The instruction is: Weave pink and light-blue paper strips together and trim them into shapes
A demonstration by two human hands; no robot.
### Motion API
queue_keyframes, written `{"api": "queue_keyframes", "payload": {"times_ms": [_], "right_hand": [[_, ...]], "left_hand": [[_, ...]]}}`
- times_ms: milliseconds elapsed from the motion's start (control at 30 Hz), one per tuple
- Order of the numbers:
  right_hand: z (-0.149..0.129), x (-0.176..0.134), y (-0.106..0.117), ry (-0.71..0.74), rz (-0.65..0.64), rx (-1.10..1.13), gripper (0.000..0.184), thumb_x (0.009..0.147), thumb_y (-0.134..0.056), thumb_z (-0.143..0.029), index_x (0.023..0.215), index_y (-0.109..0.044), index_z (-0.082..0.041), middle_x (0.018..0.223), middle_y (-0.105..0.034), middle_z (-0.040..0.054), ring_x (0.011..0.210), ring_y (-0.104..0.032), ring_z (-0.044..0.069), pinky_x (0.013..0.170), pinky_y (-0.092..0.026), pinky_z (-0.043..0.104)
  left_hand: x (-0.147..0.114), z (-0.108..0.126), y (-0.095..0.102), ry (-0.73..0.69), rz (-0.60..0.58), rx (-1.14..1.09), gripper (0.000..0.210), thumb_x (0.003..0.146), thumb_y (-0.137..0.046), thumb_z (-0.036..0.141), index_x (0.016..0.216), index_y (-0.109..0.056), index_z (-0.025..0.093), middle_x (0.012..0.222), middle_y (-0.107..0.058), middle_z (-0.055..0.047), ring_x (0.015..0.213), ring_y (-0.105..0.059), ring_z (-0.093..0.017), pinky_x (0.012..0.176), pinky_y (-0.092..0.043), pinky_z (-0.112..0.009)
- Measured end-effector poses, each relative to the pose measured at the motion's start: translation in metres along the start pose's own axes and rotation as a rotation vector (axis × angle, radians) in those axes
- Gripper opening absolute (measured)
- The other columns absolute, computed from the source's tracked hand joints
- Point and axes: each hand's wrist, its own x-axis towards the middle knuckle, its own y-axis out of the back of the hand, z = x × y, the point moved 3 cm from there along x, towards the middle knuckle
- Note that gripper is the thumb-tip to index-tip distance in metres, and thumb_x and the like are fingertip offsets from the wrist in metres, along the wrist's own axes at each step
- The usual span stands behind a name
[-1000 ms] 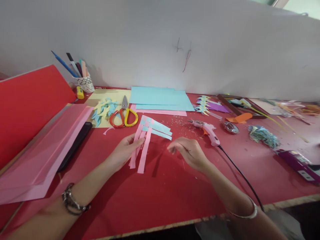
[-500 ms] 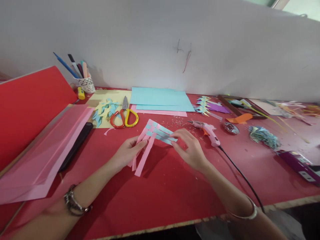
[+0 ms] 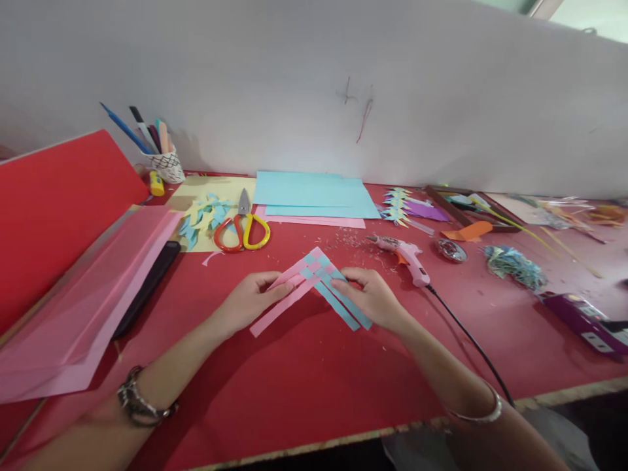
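Observation:
Between my hands is a small woven piece of paper strips (image 3: pixel 315 267), pink and light blue, with a checkered patch at its top. Pink strips (image 3: pixel 277 311) run down to the left, and my left hand (image 3: pixel 255 297) pinches some of them between thumb and fingers. Light blue strips (image 3: pixel 341 304) slant down to the right, where my right hand (image 3: pixel 370 297) grips them near the weave. One pink strip and the blue ends hang free above the red table. Parts of the strips are hidden behind my fingers.
Red-and-yellow-handled scissors (image 3: pixel 243 226) lie beside paper scraps (image 3: pixel 206 219). A pink glue gun (image 3: pixel 405 255) with a black cord is to the right. Blue sheets (image 3: pixel 314 193) lie at the back, pink sheets (image 3: pixel 63 353) at left. A pen cup (image 3: pixel 169 165) stands near the wall.
The woven piece has turned, so its blue strips now point down to the right. My right hand has shifted from the strip ends to closer to the weave.

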Motion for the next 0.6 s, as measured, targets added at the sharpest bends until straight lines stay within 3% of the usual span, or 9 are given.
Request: {"api": "queue_keyframes", "payload": {"times_ms": [100,233,367,467,600], "right_hand": [[0.001,0.0009,0.0006,0.008,0.027,-0.001,0.03,0.079,-0.042,-0.034,0.054,-0.036,-0.018,0.052,-0.033,-0.0043,0.05,-0.035,0.007,0.048,-0.03,0.02],[0.0014,0.0018,-0.0011,0.103,0.055,-0.02,0.033,0.079,-0.043,-0.031,0.05,-0.034,-0.018,0.058,-0.037,-0.0024,0.054,-0.039,0.008,0.053,-0.032,0.021],[-0.0012,0.0005,-0.0077,0.141,-0.072,0.003,0.035,0.082,-0.038,-0.031,0.051,-0.031,-0.018,0.056,-0.033,-0.0034,0.052,-0.036,0.007,0.051,-0.031,0.021],[-0.0043,-0.0012,-0.0087,0.156,-0.114,-0.002,0.03,0.084,-0.036,-0.031,0.056,-0.037,-0.018,0.058,-0.037,-0.0028,0.056,-0.039,0.008,0.054,-0.032,0.022],[-0.002,-0.0009,-0.0045,0.137,-0.046,-0.033,0.026,0.083,-0.041,-0.027,0.06,-0.047,-0.017,0.058,-0.042,-0.0025,0.056,-0.041,0.008,0.055,-0.032,0.021]], "left_hand": [[0.0013,-0.0007,0.0036,-0.039,0.059,0.074,0.037,0.071,-0.051,0.051,0.071,-0.066,0.018,0.059,-0.056,0.003,0.058,-0.05,-0.013,0.053,-0.037,-0.02],[0.0002,0.0032,0.0015,-0.096,0.053,0.117,0.031,0.065,-0.055,0.047,0.075,-0.064,0.019,0.067,-0.058,0.002,0.065,-0.052,-0.015,0.057,-0.038,-0.021],[0.0007,0.0008,-0.0021,-0.025,0.005,0.186,0.03,0.063,-0.054,0.046,0.054,-0.053,0.017,0.052,-0.046,0.004,0.054,-0.044,-0.012,0.051,-0.033,-0.021],[0.0023,-0.0025,-0.0025,-0.016,-0.008,0.184,0.033,0.065,-0.051,0.047,0.053,-0.053,0.017,0.049,-0.041,0.005,0.05,-0.04,-0.011,0.048,-0.03,-0.021],[0.0026,-0.0041,-0.0019,-0.026,-0.022,0.207,0.031,0.067,-0.053,0.045,0.058,-0.059,0.017,0.05,-0.048,0.004,0.051,-0.045,-0.012,0.049,-0.033,-0.022]]}}
